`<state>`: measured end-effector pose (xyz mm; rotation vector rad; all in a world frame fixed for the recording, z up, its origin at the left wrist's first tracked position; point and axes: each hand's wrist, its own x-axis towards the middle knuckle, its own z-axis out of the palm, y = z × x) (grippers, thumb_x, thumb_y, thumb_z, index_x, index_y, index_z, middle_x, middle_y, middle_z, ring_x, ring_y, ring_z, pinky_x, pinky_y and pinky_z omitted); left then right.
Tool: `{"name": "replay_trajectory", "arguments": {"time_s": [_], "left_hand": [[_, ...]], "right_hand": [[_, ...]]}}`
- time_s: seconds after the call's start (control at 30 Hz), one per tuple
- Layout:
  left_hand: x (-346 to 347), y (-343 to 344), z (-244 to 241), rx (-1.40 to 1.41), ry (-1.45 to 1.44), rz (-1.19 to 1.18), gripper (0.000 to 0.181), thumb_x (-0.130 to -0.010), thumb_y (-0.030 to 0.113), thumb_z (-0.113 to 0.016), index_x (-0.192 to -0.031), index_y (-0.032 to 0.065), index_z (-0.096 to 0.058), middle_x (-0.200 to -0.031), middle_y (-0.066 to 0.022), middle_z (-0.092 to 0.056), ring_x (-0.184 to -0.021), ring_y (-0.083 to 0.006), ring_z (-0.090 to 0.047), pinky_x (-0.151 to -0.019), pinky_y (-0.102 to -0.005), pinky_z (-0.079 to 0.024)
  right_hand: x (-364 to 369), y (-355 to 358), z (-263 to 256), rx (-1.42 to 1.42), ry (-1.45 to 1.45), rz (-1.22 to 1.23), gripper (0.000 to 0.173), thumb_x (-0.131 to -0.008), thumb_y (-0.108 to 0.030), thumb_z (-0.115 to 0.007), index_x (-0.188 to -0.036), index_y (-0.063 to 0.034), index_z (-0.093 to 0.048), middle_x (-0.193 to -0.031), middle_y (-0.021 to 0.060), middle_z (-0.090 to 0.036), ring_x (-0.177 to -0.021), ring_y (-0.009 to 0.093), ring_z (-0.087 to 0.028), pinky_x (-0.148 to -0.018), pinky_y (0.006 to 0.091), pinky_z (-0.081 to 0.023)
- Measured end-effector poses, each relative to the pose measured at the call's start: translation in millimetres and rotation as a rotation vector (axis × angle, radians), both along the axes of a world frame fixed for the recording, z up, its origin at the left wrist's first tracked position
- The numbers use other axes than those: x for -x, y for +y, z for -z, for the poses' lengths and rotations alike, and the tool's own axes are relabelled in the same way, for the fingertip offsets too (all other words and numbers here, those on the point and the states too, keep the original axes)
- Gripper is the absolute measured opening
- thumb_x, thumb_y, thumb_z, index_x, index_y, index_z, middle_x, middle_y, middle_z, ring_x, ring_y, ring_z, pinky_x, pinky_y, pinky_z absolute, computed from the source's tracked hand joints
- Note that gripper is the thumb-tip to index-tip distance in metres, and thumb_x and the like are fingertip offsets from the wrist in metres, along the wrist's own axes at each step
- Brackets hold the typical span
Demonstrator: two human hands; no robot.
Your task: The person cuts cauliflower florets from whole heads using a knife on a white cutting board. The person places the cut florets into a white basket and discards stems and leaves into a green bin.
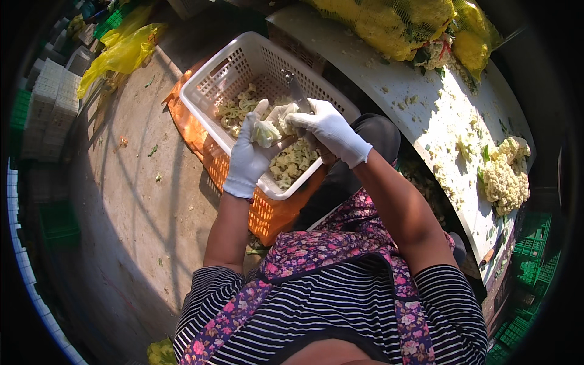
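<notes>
Both of my hands wear white gloves and meet over a white perforated plastic basket. My left hand cups a piece of cauliflower between thumb and fingers. In my right hand is a knife, its blade pointing up and away over the basket; the handle is hidden by the glove. The right fingertips also touch a pale cauliflower piece beside the left hand's piece. Cut cauliflower florets lie on the basket's bottom, below and beyond my hands.
Right of the basket, a white tabletop bears cauliflower crumbs, a cauliflower head, another knife and yellow mesh sacks. Orange sheeting lies under the basket. White crates and yellow plastic are at the left.
</notes>
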<state>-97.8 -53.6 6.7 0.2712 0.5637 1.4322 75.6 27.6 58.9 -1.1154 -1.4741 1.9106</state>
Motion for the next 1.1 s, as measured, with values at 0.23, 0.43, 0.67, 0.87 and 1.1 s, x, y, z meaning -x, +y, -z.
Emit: {"name": "replay_trajectory", "arguments": {"time_s": [0.23, 0.43, 0.67, 0.87, 1.1], "left_hand": [[-2, -14, 2, 0.288, 0.905, -0.07, 0.087, -0.093, 0.054, -0.05, -0.152, 0.0118, -0.003, -0.154, -0.0203, -0.016, -0.14, -0.0378, -0.024, -0.107, -0.056, -0.031], [-68, -57, -48, -0.436, 1.588, 0.346, 0.068, -0.088, 0.043, -0.063, -0.137, 0.0, -0.045, -0.138, -0.0231, -0.046, -0.131, -0.0377, -0.04, -0.109, -0.0454, -0.03], [-166, -51, -62, -1.3, 1.937, 0.291, 0.07, -0.07, 0.033, -0.079, -0.13, 0.0069, -0.053, -0.119, -0.0139, -0.06, -0.079, -0.0262, -0.062, -0.068, -0.0351, -0.051], [-200, -51, -49, -1.337, 2.144, 0.65, 0.078, -0.069, 0.038, -0.077, -0.138, 0.0155, -0.046, -0.077, -0.0063, -0.059, -0.057, -0.0242, -0.061, -0.049, -0.0367, -0.05], [-200, -45, -45, -1.205, 2.151, 0.698, 0.068, -0.074, 0.03, -0.071, -0.137, 0.0204, -0.047, -0.071, -0.0049, -0.058, -0.054, -0.0258, -0.061, -0.049, -0.0374, -0.051]], "right_hand": [[-74, -11, -26, -0.599, -0.416, 0.045, 0.059, -0.083, -0.029, -0.068, -0.132, -0.0042, -0.046, -0.101, 0.0263, -0.064, -0.098, 0.04, -0.062, -0.086, 0.0397, -0.048], [-292, -114, -21, -0.637, -1.316, 0.436, 0.046, -0.085, -0.036, -0.06, -0.12, -0.0058, -0.056, -0.101, 0.0184, -0.066, -0.093, 0.036, -0.063, -0.082, 0.0425, -0.049], [-388, -166, 8, -0.305, -1.312, 0.806, 0.047, -0.081, -0.035, -0.066, -0.115, -0.0031, -0.059, -0.095, 0.0224, -0.066, -0.093, 0.038, -0.063, -0.083, 0.0434, -0.048], [-420, -4, 52, -0.632, -1.442, 0.771, 0.075, -0.082, -0.034, -0.066, -0.148, -0.0256, -0.03, -0.135, 0.0175, -0.049, -0.111, 0.036, -0.056, -0.092, 0.0429, -0.046], [-432, -17, 30, -0.431, -1.249, 0.896, 0.074, -0.081, -0.033, -0.066, -0.146, -0.0224, -0.033, -0.132, 0.0162, -0.053, -0.113, 0.034, -0.055, -0.095, 0.0425, -0.046]]}}
